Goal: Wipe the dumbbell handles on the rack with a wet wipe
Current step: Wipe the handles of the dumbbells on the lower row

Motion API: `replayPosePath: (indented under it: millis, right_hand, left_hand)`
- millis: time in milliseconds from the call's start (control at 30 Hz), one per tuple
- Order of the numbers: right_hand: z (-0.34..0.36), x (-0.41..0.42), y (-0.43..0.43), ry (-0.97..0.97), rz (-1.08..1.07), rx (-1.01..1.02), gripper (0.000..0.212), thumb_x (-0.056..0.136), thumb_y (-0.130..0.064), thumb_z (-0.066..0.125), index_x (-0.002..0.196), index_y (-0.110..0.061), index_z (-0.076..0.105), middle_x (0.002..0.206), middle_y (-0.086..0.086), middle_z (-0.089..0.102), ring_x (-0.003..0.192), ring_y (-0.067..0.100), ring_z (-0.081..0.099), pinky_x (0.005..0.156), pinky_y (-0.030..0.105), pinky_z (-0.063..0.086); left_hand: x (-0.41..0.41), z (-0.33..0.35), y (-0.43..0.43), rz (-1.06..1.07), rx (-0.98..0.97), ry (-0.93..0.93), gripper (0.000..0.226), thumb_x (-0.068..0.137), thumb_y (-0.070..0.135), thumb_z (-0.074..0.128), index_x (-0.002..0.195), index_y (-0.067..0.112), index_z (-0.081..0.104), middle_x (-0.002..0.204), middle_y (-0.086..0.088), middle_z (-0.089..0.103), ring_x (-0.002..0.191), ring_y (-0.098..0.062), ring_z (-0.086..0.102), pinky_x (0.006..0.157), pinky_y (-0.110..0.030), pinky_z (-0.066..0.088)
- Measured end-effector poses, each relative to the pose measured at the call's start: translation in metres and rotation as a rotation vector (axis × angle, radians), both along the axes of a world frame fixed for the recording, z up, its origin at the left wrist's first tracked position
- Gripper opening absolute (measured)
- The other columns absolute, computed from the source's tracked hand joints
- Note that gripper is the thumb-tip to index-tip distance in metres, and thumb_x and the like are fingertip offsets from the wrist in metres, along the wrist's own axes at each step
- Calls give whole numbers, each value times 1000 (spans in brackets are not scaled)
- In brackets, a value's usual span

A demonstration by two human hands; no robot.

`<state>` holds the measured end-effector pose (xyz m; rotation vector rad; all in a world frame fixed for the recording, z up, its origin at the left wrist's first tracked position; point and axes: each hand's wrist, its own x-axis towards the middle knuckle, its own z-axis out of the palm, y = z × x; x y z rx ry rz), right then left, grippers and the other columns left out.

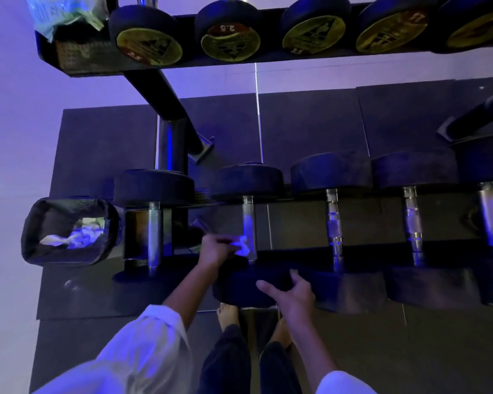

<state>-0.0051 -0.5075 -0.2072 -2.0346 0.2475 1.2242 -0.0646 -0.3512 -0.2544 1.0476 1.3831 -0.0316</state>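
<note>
Several black dumbbells lie in a row on the lower rack shelf (296, 251), their metal handles pointing away from me. My left hand (215, 248) pinches a crumpled white wet wipe (244, 247) against the near end of the second dumbbell's handle (248, 220). My right hand (292, 294) rests with spread fingers on that dumbbell's near black head (239, 288). The first handle (155, 231) stands to the left; further handles (334, 223) line up to the right.
A black bin (32, 237) holding used white wipes stands left of the rack. The upper shelf carries dumbbells with yellow end caps (230, 44) and a wipe packet (66, 12) at its left end. My bare feet (228, 315) stand on dark floor mats.
</note>
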Motion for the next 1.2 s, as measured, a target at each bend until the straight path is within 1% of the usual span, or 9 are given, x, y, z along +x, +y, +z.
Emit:
replayPosePath:
  millis: [167,367,467,567,733,833,900,1100,1200]
  right_hand:
    - [1,1,0,-37,20,10,89,66,-20,82,140,-2,35,140,17,45,131,25,41,102,28,34]
    - [5,1,0,-17,4,28,90,66,-18,82,140,-1,34,141,16,43,131,25,40,103,27,33]
    - [3,0,0,-19,-17,30,92,64,-18,84,140,-1,34,141,17,43,131,25,41,104,28,32]
    - [2,0,0,-21,-25,36,92,64,-18,83,141,-2,34,142,16,42,132,24,39,105,27,32]
    - [4,1,1,-16,-23,32,92,65,-18,83,141,-3,34,143,14,42,132,23,40,104,27,33]
    - [4,0,0,-20,-24,27,92,65,-19,84,141,-4,34,143,13,42,132,23,39,103,26,33]
    - [5,0,0,-27,-26,24,91,65,-19,83,141,-5,34,143,12,42,133,22,39,102,26,32]
    - [9,1,1,-19,-19,11,91,64,-20,84,140,-4,36,141,14,43,131,23,40,103,27,33]
    - [8,0,1,-22,-24,13,91,64,-20,84,140,-5,36,142,14,43,132,23,39,104,28,32]
  left_hand:
    - [60,-7,33,486,-70,-164,27,86,-6,47,63,7,50,33,5,47,34,-6,46,40,-16,42]
    - [21,-14,-2,-14,-157,-61,36,95,21,43,59,18,45,46,3,41,47,-13,37,49,-22,31]
    - [39,-22,22,154,-355,-224,39,94,23,36,56,16,43,44,2,31,35,-11,28,50,-24,45]
    - [60,-26,32,328,-337,-281,35,96,31,33,74,13,53,65,-4,46,47,-15,39,56,-27,46]
    - [29,-20,9,77,-534,-246,54,100,34,19,87,-1,58,58,-12,66,54,-23,65,70,-32,48]
    - [53,-10,27,323,-524,-317,41,98,27,26,85,2,56,44,-7,57,41,-20,54,49,-26,54]
    - [66,-15,34,502,-435,-397,37,98,20,30,71,8,52,39,0,48,37,-14,45,49,-31,57]
    - [15,-21,11,112,-463,-199,30,94,12,33,68,11,47,39,2,41,56,-17,58,58,-26,45]
    - [22,-15,27,241,-275,-153,28,88,-8,42,68,8,52,42,2,55,41,-7,54,47,-18,48]
